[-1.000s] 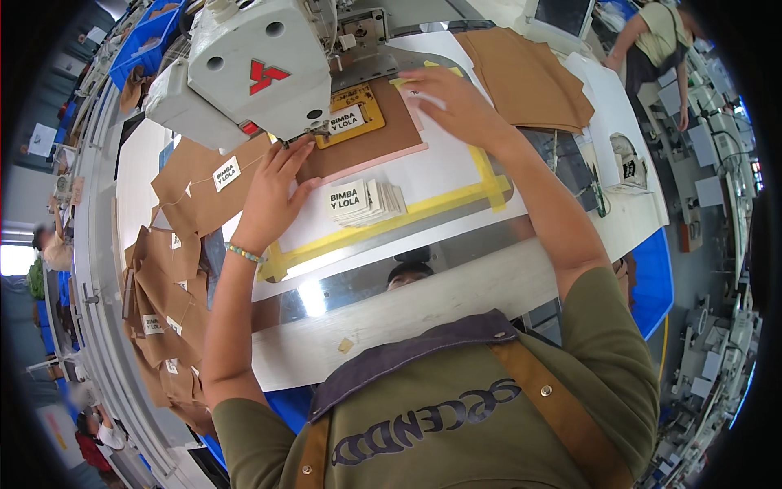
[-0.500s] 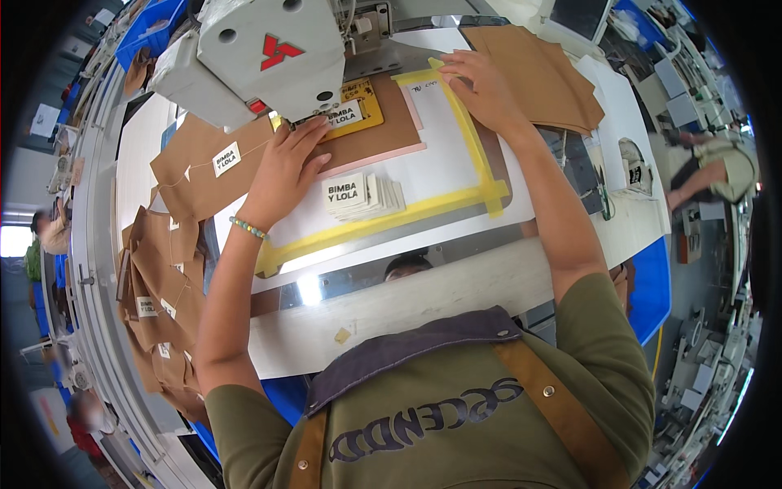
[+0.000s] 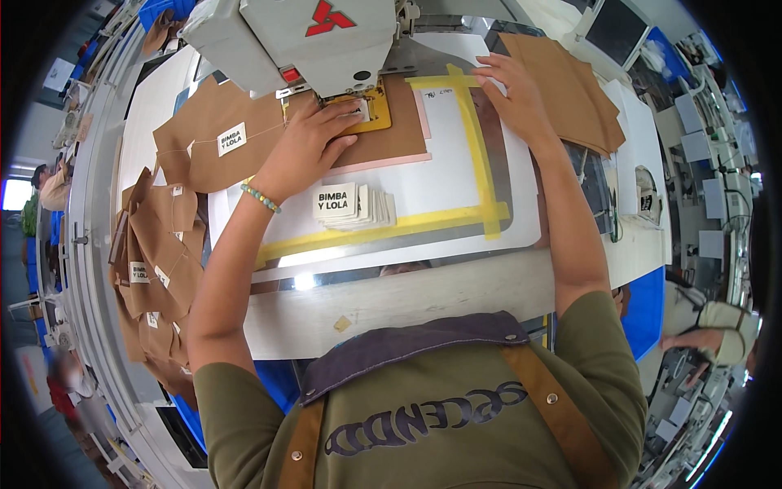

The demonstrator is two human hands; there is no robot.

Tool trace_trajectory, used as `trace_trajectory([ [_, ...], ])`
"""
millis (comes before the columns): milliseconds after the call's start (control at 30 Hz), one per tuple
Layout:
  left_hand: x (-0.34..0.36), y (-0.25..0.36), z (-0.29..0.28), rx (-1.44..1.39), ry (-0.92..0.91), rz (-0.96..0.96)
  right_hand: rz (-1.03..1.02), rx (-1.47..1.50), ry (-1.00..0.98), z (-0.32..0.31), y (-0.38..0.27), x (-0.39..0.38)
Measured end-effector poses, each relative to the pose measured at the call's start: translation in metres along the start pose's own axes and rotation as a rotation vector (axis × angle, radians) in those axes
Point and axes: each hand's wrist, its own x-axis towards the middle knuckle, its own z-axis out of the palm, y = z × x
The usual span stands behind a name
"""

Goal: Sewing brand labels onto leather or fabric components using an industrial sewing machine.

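My left hand (image 3: 303, 156) lies with its fingers stretched out over a yellow template plate (image 3: 380, 106), under the head of a white sewing machine (image 3: 322, 45). Its fingertips rest on a white label (image 3: 359, 112) in the plate's opening and partly cover it. Beneath the plate is a flat brown panel (image 3: 395, 140) with pink strips along its edges. My right hand (image 3: 515, 99) is open, fingers spread, by the yellow tape (image 3: 476, 151) on the white board. It seems to hold nothing. A fanned stack of white labels (image 3: 336, 204) sits on the board nearer to me.
Brown pieces with sewn labels (image 3: 163, 236), linked by thread, hang in a heap at left. A pile of plain brown pieces (image 3: 566, 94) lies beyond my right hand. A monitor (image 3: 617, 34) stands at far right, a blue bin (image 3: 646, 314) below the table's right side.
My left fingers now cover more of the label at the plate. My right hand stays open near the tape. The whole view has shifted slightly, and a person at right appears lower.
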Motion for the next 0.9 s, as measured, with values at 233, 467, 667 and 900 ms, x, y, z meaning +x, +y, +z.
trace_trajectory([
  [233, -0.0011, -0.0022, -0.0006, 0.008, -0.017, 0.003, 0.003, -0.016, -0.014, 0.0024, 0.001, 0.0006],
  [467, -0.0015, -0.0051, 0.0003, 0.03, 0.017, 0.054, -0.006, -0.016, -0.027, 0.0035, 0.0017, 0.0006],
  [667, 0.0014, -0.0048, -0.0045, 0.085, -0.036, 0.053, -0.013, -0.022, -0.03, 0.0055, 0.0004, -0.0005],
  [900, 0.0001, -0.0079, -0.0032, 0.088, -0.035, 0.07, 0.002, -0.003, -0.036, 0.0047, -0.0019, -0.0006],
])
